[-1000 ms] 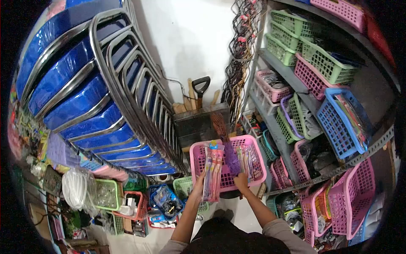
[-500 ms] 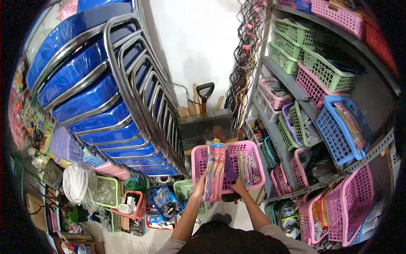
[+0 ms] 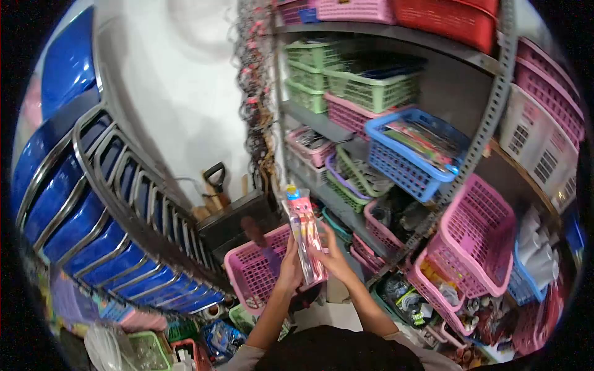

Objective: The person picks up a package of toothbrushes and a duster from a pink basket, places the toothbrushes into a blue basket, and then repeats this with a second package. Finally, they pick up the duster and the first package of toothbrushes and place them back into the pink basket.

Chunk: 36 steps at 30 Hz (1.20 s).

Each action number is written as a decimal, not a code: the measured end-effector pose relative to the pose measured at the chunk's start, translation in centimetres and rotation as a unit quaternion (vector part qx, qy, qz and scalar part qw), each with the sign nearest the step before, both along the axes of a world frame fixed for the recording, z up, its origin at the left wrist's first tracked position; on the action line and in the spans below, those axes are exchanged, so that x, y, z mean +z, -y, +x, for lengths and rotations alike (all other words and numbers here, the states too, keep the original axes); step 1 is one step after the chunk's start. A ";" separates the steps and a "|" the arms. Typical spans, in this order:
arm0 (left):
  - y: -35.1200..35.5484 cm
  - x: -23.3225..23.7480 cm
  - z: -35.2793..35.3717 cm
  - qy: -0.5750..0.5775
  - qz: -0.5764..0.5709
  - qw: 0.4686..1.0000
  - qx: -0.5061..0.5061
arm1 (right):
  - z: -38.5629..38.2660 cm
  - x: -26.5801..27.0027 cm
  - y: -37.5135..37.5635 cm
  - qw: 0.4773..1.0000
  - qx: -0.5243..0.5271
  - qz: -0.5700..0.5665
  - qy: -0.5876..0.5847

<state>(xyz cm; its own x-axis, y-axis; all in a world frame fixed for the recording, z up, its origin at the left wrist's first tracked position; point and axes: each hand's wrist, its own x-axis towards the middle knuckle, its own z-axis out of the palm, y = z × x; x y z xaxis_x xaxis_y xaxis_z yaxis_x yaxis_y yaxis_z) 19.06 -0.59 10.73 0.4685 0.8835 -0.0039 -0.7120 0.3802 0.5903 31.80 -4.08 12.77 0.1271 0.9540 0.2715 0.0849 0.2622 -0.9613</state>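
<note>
Lying gripped between left hand [image 3: 289, 267] and right hand [image 3: 335, 261]: clear packets [image 3: 304, 230].

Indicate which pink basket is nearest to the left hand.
The pink basket partly behind the left hand, with a purple item inside; the other pink ones are farther away.

Held both forearms [image 3: 270, 319] out front, slanting inward, with left hand [image 3: 291, 267] near right hand [image 3: 335, 263] (both curled in a grip).

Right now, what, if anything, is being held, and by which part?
Clear plastic packaging with pink contents, held by its lower half: the left grip is on its left side, the right grip on its right side.
</note>
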 end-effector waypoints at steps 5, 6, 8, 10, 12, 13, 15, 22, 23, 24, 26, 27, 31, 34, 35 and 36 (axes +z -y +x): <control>1.4 4.4 6.1 0.057 0.089 0.993 -0.061 | 3.6 4.9 4.7 0.964 -0.105 0.002 0.244; 2.0 5.6 7.2 0.079 0.081 0.991 -0.074 | 4.4 5.4 5.3 0.961 -0.125 0.003 0.245; 1.9 5.6 9.3 0.050 0.125 0.986 -0.097 | 6.1 6.0 6.5 0.970 -0.152 -0.028 0.189; 1.7 5.4 11.2 -0.013 0.199 0.974 -0.110 | 7.8 5.8 7.3 0.963 -0.199 0.037 0.175; 1.6 5.7 12.8 -0.027 0.212 0.967 -0.140 | 9.3 5.8 8.4 0.957 -0.230 0.083 0.158; 1.6 6.2 13.5 -0.045 0.222 0.962 -0.154 | 10.0 5.6 8.8 0.956 -0.244 0.086 0.139; 0.7 6.2 15.1 -0.053 0.262 0.949 -0.166 | 10.7 6.6 10.4 0.949 -0.277 0.087 0.124; -3.4 12.2 21.7 -0.089 0.546 0.833 -0.016 | 12.7 7.5 14.5 0.934 -0.345 0.096 0.011; -3.9 13.3 22.5 -0.097 0.583 0.806 0.011 | 13.0 7.2 14.8 0.929 -0.355 0.105 0.009; -4.4 14.5 23.2 -0.130 0.646 0.750 0.054 | 13.1 7.2 15.1 0.930 -0.348 0.116 -0.013; -4.8 16.0 25.0 -0.169 0.698 0.692 0.076 | 13.1 7.1 15.7 0.928 -0.357 0.104 -0.032; -5.0 16.5 25.7 -0.209 0.743 0.627 0.102 | 13.2 7.1 16.0 0.927 -0.360 0.094 -0.052; -6.4 16.3 28.3 -0.302 0.798 0.494 0.169 | 13.4 6.5 16.8 0.921 -0.376 0.088 -0.059; -5.6 16.2 29.4 -0.317 0.795 0.486 0.177 | 12.9 6.5 17.0 0.922 -0.369 0.083 -0.079; -5.3 16.1 29.6 -0.333 0.795 0.474 0.183 | 12.8 6.6 17.0 0.923 -0.368 0.081 -0.080; -5.1 16.0 29.6 -0.319 0.792 0.478 0.206 | 12.7 6.8 17.0 0.925 -0.363 0.082 -0.076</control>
